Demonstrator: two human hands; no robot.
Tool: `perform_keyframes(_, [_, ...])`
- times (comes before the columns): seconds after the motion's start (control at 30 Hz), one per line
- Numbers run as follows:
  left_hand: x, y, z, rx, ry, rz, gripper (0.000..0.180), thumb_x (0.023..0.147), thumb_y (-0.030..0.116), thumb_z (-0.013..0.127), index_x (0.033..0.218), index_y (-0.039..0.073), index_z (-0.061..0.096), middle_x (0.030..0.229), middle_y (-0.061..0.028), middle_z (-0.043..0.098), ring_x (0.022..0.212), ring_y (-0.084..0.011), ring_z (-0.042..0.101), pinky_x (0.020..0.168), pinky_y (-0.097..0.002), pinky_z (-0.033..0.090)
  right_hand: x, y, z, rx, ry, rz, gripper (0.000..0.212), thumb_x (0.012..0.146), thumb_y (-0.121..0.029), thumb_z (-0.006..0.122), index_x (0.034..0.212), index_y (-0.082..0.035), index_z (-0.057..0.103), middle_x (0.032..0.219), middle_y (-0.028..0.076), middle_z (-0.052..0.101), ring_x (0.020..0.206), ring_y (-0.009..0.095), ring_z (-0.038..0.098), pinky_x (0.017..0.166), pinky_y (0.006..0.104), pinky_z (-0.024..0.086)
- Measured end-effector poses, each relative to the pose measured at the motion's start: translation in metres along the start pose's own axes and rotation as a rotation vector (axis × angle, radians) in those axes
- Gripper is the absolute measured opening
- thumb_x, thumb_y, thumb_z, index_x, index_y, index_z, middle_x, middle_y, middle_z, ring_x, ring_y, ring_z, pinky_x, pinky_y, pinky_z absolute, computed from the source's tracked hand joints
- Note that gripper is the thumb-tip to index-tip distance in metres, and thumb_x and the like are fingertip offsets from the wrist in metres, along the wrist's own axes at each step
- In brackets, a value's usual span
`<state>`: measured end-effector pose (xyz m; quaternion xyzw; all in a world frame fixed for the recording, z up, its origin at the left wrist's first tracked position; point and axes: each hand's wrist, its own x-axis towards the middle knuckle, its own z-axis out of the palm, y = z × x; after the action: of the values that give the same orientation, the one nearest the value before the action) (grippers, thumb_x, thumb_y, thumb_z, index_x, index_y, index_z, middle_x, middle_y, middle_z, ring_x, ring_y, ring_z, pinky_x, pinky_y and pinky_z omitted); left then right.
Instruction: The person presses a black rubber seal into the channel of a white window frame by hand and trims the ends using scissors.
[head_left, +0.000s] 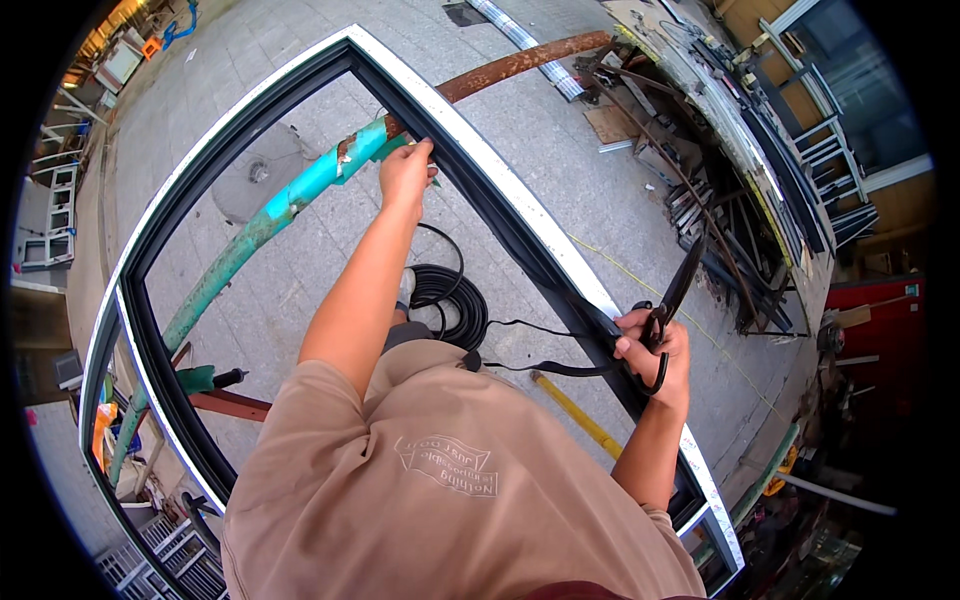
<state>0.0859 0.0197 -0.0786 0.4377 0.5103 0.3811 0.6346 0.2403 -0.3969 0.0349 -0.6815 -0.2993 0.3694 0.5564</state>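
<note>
A large white-and-black four-sided frame point(490, 165) lies over a curved green pipe point(243, 232), its long axis running from upper centre to lower right. We press the fingers of our left hand point(402, 180) together at its right bar; we cannot tell what they pinch. We curl our right hand point(670, 365) around black scissors point(682, 280), blades pointing up-right. Our brown shirt point(540, 470) bears pale lettering point(447, 466).

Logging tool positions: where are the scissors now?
Head view, right of centre: the black scissors are in the right grip, beside the outer edge of the white-edged window frame.
</note>
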Motion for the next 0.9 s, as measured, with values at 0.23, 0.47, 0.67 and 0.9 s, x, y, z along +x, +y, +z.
perform_keyframes(0.23, [0.007,-0.005,0.0,-0.019,0.011,0.023,0.022,0.096,0.021,0.074,0.099,-0.001,0.073,0.085,-0.0056,0.07,0.07,-0.0141,0.066,0.063,-0.0282,0.049,0.0,0.0,0.0,-0.049,-0.03,-0.038,0.024,0.083,0.001,0.083,0.105,0.002,0.074,0.076,0.001,0.071,0.066,0.006,0.057,0.06,0.024,0.041])
perform_keyframes(0.47, [0.016,-0.004,0.001,-0.1,-0.025,-0.038,0.012,0.093,0.014,0.075,0.09,0.003,0.071,0.078,-0.0034,0.066,0.065,-0.0119,0.062,0.058,-0.026,0.046,-0.003,-0.002,0.001,-0.059,-0.032,-0.014,0.024,0.082,0.002,0.083,0.104,0.002,0.074,0.076,0.001,0.071,0.067,0.005,0.057,0.06,0.0239,0.04])
perform_keyframes(0.67, [0.019,-0.005,-0.006,-0.087,-0.066,-0.039,0.014,0.094,0.016,0.076,0.088,0.005,0.071,0.079,-0.0021,0.067,0.065,-0.0106,0.062,0.057,-0.0253,0.043,-0.001,0.0,0.001,-0.039,-0.037,-0.047,0.024,0.082,0.002,0.083,0.105,0.002,0.074,0.076,0.001,0.071,0.067,0.005,0.057,0.06,0.0239,0.04])
perform_keyframes(0.9, [0.017,0.007,-0.013,-0.021,-0.075,-0.026,0.022,0.097,0.029,0.076,0.096,0.007,0.073,0.084,-0.0004,0.07,0.069,-0.0078,0.062,0.058,-0.0229,0.044,-0.001,-0.002,0.0,-0.064,-0.029,-0.026,0.024,0.082,0.002,0.083,0.105,0.002,0.074,0.076,0.001,0.071,0.066,0.006,0.057,0.06,0.0239,0.04])
